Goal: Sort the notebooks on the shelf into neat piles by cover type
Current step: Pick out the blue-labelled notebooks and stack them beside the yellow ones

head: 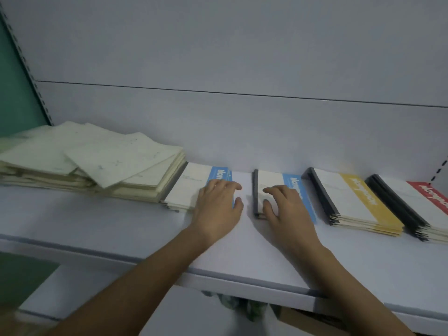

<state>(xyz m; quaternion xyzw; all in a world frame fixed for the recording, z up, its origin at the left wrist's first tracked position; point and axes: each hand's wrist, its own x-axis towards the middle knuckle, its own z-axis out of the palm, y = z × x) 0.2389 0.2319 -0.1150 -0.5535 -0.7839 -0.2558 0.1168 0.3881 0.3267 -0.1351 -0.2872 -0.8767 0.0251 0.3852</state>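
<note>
Two blue-banded notebook piles point(194, 185) point(288, 187) lie under released left hand point(218, 202) and right hand point(283, 207).

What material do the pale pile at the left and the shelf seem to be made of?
Pale pile: likely paper or thin card, matte and yellowish; the layered edges look soft and the top sheets lie askew. Shelf: probably painted metal or laminate, smooth and pale grey with a faint sheen; the look does not settle which.

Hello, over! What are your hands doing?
Left hand on left blue pile. Right hand on right blue pile. Pale pile messy.
</note>
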